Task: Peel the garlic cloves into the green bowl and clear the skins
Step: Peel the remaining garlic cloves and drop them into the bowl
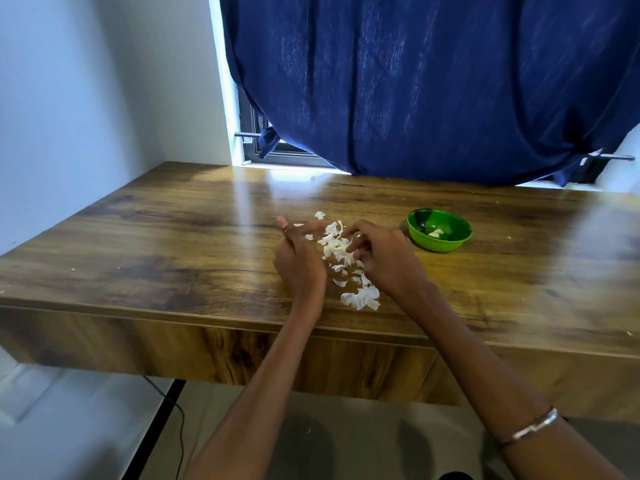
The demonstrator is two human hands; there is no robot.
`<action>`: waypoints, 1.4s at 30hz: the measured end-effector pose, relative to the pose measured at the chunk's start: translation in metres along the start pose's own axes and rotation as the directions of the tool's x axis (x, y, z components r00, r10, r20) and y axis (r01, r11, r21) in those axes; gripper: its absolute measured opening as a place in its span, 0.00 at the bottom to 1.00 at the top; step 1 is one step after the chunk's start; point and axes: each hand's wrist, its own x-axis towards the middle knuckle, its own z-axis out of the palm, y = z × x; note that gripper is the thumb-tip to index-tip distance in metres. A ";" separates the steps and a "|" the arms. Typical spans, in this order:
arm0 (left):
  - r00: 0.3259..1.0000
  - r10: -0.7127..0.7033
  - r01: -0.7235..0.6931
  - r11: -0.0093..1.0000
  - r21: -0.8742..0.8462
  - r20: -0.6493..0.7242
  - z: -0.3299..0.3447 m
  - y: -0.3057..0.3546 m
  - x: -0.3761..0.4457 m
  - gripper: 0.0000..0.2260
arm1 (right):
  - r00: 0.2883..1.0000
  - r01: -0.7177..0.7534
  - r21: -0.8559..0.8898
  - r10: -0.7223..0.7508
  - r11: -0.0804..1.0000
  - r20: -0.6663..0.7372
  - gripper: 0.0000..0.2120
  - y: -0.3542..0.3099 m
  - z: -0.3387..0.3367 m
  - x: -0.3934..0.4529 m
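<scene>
Both hands flank the garlic skins point(341, 252) left of the green bowl point(439, 234) — left hand point(299, 263) flat and loose, right hand point(382, 259) fingers raking, grasping nothing — probably corralling them for clearing.

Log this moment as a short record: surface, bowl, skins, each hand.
surface: wooden table in front of a blue curtain
bowl: green bowl, right of both hands, with pale peeled garlic inside
skins: white garlic skins scattered on the table between the hands, a clump nearer the front edge
left hand: on the table left of the skins, fingers extended
right hand: at the skins, fingers loosely curled; whether it pinches any cannot be told
</scene>
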 end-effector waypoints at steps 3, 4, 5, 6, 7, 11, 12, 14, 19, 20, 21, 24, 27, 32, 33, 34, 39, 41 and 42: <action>0.997 -0.051 0.052 0.999 0.006 -0.050 -0.001 0.002 0.001 0.29 | 1.000 -0.008 -0.082 0.009 0.997 0.004 0.18 0.001 0.009 0.011; 0.998 -0.051 0.052 0.999 0.009 -0.047 -0.001 0.003 0.001 0.29 | 1.000 -0.024 -0.097 0.025 0.995 0.010 0.18 0.002 0.010 0.015; 0.998 -0.049 0.049 0.999 0.017 -0.044 -0.002 0.003 0.001 0.29 | 0.999 -0.046 -0.104 0.049 0.994 0.021 0.17 0.004 0.011 0.019; 0.998 -0.046 0.047 0.999 0.025 -0.039 -0.002 0.003 0.001 0.29 | 0.997 -0.066 -0.108 0.070 0.992 0.032 0.16 0.006 0.012 0.022; 0.999 -0.041 0.042 0.999 0.031 -0.036 -0.002 0.002 0.001 0.28 | 0.995 -0.086 -0.119 0.091 0.989 0.038 0.14 0.008 0.012 0.025; 0.999 -0.021 0.022 0.999 0.044 -0.027 -0.001 0.000 0.002 0.28 | 0.987 -0.148 -0.148 0.156 0.978 0.042 0.11 0.011 0.012 0.035; 1.000 -0.016 0.017 0.999 0.050 -0.022 -0.001 0.000 0.002 0.28 | 0.986 -0.147 -0.145 0.157 0.978 0.062 0.11 0.009 0.011 0.037; 1.000 -0.010 0.011 0.998 0.057 -0.013 0.000 0.000 0.002 0.27 | 0.983 -0.137 -0.166 0.155 0.977 0.100 0.13 0.006 0.012 0.041; 1.000 0.014 -0.014 0.996 0.084 0.005 0.003 -0.006 0.005 0.25 | 0.970 -0.188 -0.221 0.216 0.957 0.111 0.15 0.008 0.018 0.055; 1.000 0.020 -0.021 0.996 0.091 0.012 0.003 -0.007 0.005 0.25 | 0.965 -0.206 -0.228 0.237 0.952 0.117 0.16 0.010 0.019 0.058; 0.999 0.026 -0.028 0.995 0.095 0.020 0.004 -0.008 0.006 0.25 | 0.958 -0.218 -0.235 0.254 0.947 0.131 0.17 0.010 0.019 0.059; 0.998 0.049 -0.055 0.992 0.115 0.051 0.006 -0.008 0.006 0.24 | 0.944 -0.238 -0.239 0.283 0.941 0.172 0.18 0.010 0.020 0.061; 0.991 0.098 -0.113 0.977 0.181 0.091 0.008 -0.008 0.007 0.23 | 0.946 -0.252 -0.201 0.285 0.947 0.156 0.19 0.010 0.021 0.059; 0.973 0.155 -0.201 0.934 0.296 0.171 0.010 -0.012 0.008 0.13 | 0.982 -0.184 -0.114 0.188 0.976 0.025 0.20 0.018 0.013 0.045; 0.965 0.174 -0.230 0.921 0.313 0.197 0.010 -0.014 0.009 0.11 | 0.986 -0.167 -0.097 0.167 0.981 -0.006 0.19 0.019 0.011 0.042; 0.951 0.195 -0.269 0.903 0.334 0.239 0.011 -0.016 0.010 0.09 | 0.987 -0.160 -0.078 0.159 0.984 -0.023 0.17 0.021 0.009 0.039; 0.833 0.301 -0.494 0.781 0.381 0.464 0.021 -0.022 0.014 0.10 | 0.986 -0.147 -0.007 0.145 0.989 -0.086 0.05 0.034 0.004 0.021; 0.743 0.352 -0.576 0.770 0.275 0.569 0.026 -0.017 0.015 0.08 | 0.973 -0.145 0.071 0.155 0.987 -0.169 0.04 0.036 0.002 0.013; 0.705 0.374 -0.602 0.765 0.229 0.602 0.029 -0.015 0.016 0.08 | 0.965 -0.138 0.118 0.161 0.983 -0.210 0.04 0.037 0.001 0.010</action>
